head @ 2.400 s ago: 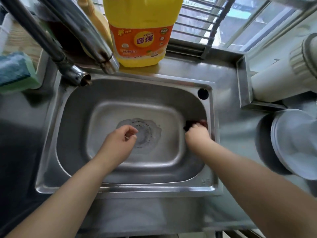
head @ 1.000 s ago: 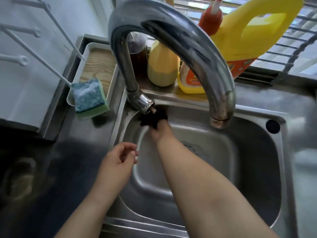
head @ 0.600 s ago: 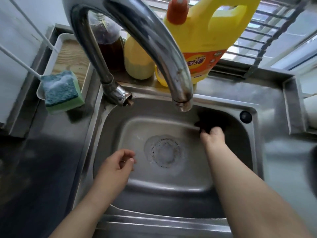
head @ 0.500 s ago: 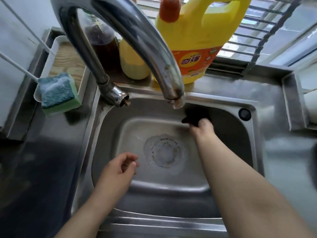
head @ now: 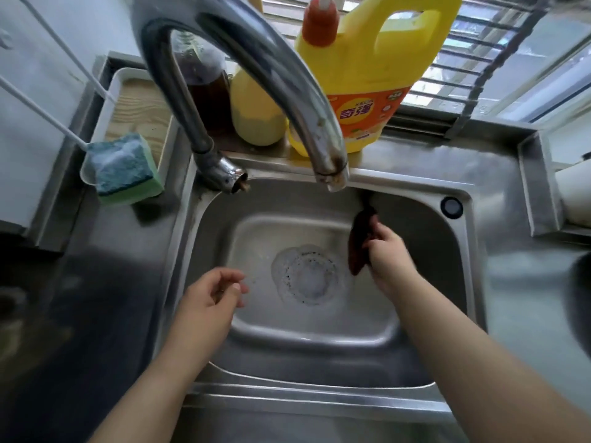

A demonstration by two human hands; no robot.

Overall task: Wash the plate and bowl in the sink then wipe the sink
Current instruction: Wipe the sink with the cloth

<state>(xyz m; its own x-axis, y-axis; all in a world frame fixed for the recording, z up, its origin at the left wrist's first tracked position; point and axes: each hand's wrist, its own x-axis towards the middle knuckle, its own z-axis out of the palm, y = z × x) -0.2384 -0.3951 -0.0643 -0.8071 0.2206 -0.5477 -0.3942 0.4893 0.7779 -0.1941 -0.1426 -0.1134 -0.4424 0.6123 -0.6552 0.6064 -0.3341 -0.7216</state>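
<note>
The steel sink holds a foamy puddle over its drain. My right hand grips a dark reddish-brown cloth, which hangs down near the right half of the basin, right of the drain. My left hand hovers above the sink's front left wall, fingers loosely curled, holding nothing. No plate or bowl lies in the sink.
The curved chrome tap arches over the basin's back edge. A yellow detergent jug, a small yellow bottle and a dark bottle stand behind. A blue-green sponge sits on a tray at left.
My right hand swept the cloth from the sink's right wall to the back left corner, then along the back, and now holds it near the drain's right. My left hand stayed near the front left.
</note>
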